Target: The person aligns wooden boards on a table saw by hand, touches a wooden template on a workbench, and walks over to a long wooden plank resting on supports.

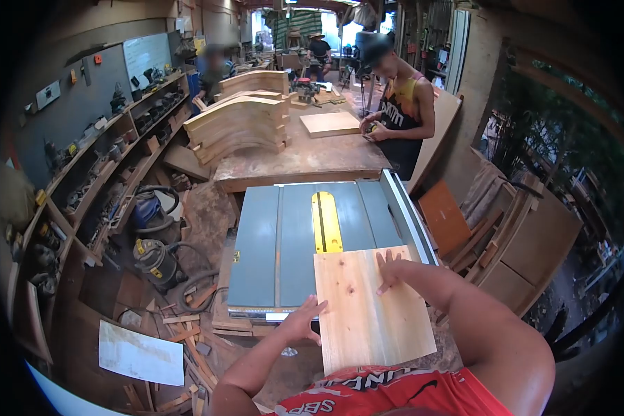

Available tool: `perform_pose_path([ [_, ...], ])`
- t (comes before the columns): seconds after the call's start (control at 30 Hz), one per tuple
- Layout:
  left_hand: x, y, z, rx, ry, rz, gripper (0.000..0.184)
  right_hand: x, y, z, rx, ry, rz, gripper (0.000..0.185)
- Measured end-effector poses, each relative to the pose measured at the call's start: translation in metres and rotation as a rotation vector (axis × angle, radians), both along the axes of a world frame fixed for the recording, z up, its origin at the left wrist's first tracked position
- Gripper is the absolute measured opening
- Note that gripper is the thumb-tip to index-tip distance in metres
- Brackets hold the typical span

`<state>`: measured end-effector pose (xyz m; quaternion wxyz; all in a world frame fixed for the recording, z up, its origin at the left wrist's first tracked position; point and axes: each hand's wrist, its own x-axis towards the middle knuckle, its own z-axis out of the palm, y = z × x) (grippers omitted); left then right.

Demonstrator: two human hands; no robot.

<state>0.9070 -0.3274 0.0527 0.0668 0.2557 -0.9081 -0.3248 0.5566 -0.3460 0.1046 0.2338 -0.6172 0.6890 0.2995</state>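
Note:
A flat wooden panel (367,312) with several knots lies on the near part of the table saw (256,236) and reaches back toward my red shirt. My left hand (305,319) is at the panel's left edge, thumb and fingers apart against it. On top of the panel, near its far right corner, my right hand (390,269) rests with its fingers spread. The panel's far edge meets the near end of the yellow throat plate (327,225). Along the panel's right side runs the saw's fence (408,215). No blade shows above the plate.
Behind the saw stands a workbench (305,166) with stacked curved wooden pieces (239,121) and another panel (329,123). A person (402,104) stands at its right. Shop vacuums (156,263) and wood scraps (194,353) are on the floor at left. Boards (527,243) lean at right.

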Motion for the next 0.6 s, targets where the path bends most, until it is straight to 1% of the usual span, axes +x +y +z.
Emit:
perform_pose_path([
  [0.13,0.0,0.0,0.001,0.013,-0.022,0.015,0.12,-0.002,0.0,-0.004,-0.023,0.018,0.026,0.147],
  [0.2,0.0,0.001,0.004,0.015,-0.026,0.017,0.12,0.002,0.003,0.004,-0.02,0.01,0.042,0.144],
  [0.33,0.0,-0.001,0.002,0.034,-0.011,0.013,0.119,-0.005,-0.001,-0.014,-0.034,0.03,0.045,0.143],
  [0.4,0.0,0.001,0.005,0.033,-0.017,0.017,0.119,-0.008,-0.003,-0.018,-0.045,0.024,0.126,0.143],
  [0.43,-0.001,0.001,0.006,0.038,-0.02,0.031,0.119,-0.01,-0.002,-0.019,-0.049,0.024,0.118,0.143],
  [0.5,-0.001,0.0,0.004,0.028,-0.013,0.027,0.119,-0.001,0.001,-0.003,-0.012,0.046,0.085,0.143],
  [0.6,0.001,0.0,0.002,0.028,-0.011,0.029,0.116,-0.002,-0.001,-0.006,-0.042,0.045,0.048,0.144],
])
